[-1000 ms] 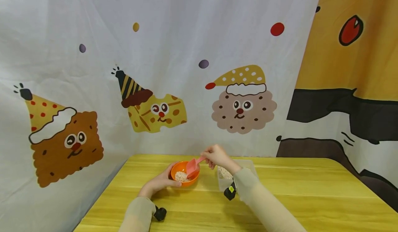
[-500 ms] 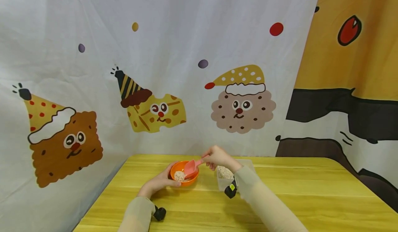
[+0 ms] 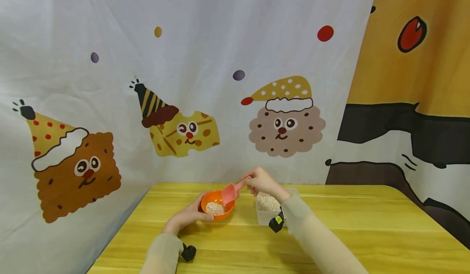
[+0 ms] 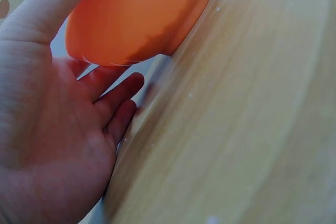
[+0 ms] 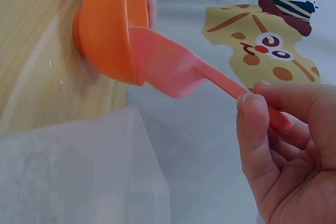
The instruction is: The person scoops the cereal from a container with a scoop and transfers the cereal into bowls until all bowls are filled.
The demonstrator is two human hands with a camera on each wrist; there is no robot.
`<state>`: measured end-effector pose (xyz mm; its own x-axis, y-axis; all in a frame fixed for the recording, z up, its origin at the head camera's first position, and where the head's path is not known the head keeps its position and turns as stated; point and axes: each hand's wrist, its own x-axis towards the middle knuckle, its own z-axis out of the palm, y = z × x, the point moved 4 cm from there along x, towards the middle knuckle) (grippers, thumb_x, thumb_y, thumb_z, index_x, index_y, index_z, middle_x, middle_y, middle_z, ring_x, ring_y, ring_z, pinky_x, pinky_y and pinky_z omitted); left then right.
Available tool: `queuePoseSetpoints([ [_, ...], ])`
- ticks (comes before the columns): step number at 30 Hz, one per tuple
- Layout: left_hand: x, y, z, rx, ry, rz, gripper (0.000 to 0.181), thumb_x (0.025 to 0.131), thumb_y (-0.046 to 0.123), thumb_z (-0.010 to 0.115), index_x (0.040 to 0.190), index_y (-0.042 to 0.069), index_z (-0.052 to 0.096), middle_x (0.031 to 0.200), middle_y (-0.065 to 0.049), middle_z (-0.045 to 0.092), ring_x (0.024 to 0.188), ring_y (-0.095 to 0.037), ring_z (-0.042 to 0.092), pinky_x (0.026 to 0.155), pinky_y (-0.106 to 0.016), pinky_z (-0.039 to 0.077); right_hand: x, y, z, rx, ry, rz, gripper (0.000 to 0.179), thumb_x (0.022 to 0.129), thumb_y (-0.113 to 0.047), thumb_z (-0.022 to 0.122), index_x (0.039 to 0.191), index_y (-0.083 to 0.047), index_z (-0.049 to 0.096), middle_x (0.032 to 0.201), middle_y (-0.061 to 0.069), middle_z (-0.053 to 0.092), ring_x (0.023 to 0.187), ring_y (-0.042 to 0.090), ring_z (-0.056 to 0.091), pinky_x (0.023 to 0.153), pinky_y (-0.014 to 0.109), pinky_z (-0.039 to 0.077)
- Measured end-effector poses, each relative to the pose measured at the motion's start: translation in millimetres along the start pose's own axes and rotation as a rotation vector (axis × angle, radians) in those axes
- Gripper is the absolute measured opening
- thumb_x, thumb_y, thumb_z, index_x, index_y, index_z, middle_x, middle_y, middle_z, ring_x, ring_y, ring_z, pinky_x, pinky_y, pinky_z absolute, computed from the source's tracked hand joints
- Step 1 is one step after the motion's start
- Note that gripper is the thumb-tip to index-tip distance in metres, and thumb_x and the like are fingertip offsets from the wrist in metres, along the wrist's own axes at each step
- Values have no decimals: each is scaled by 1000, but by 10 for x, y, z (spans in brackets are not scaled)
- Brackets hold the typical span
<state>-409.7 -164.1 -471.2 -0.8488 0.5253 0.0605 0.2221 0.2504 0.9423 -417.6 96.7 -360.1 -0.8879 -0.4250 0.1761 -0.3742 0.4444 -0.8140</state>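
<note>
An orange bowl [image 3: 223,217] stands on the wooden table with pale flakes, like oats, [image 3: 214,208] inside. My left hand [image 3: 188,215] holds it from the left; in the left wrist view the thumb lies along the bowl's side [image 4: 136,19] and the other fingers reach behind and beneath it. A pink scoop [image 3: 229,194] is pinched by its handle between the thumb and fingers of my right hand [image 3: 261,181]. The scoop is tilted, its front edge dipping past the bowl's rim, as the right wrist view shows; the inside of its blade [image 5: 168,64] carries no visible flakes there.
Right of the bowl, partly behind my right wrist, stands a translucent box [image 3: 265,219] holding more flakes [image 3: 268,203]. A few crumbs [image 5: 61,81] lie on the table [image 3: 367,229] near the bowl. A white cloth with cartoon prints [image 3: 235,143] hangs behind the table.
The right hand has raised the scoop and drawn it slightly to the right, so less of it sits inside the bowl. The left hand and bowl have hardly moved.
</note>
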Motion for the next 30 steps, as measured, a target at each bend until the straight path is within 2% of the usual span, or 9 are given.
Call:
queuePoseSetpoints([
  [8,25,12,-5,2,-2,6,96,82,17,78,154,8,16,152,-20,28,135,-36,31,109,-55,22,-113,132,-150,148,67,24,20,96,-10,59,103,5,70,75,24,63,48,15,56,47,34,53],
  [12,29,19,-2,-8,-7,4,95,82,17,78,154,10,17,152,-20,28,135,-36,30,109,-55,22,-216,224,-273,241,122,46,25,97,-10,57,110,9,66,79,27,63,50,15,57,48,31,53],
  [15,32,18,4,-12,-10,2,95,82,17,78,154,11,16,153,-21,26,137,-37,28,109,-56,21,-308,298,-402,290,170,63,27,99,-10,54,112,12,63,77,23,62,50,14,56,47,29,52],
  [20,32,1,7,-25,-11,-15,96,82,16,78,155,12,16,155,-20,23,138,-37,26,110,-57,20,-523,382,-680,319,244,95,31,102,-11,48,117,15,57,73,12,62,52,12,55,49,27,52],
  [30,11,-7,2,-16,-7,-13,97,82,17,79,155,12,15,155,-20,21,138,-38,25,109,-57,22,-969,598,-1198,303,352,116,34,103,-16,47,117,15,55,75,9,60,56,12,55,54,28,53],
])
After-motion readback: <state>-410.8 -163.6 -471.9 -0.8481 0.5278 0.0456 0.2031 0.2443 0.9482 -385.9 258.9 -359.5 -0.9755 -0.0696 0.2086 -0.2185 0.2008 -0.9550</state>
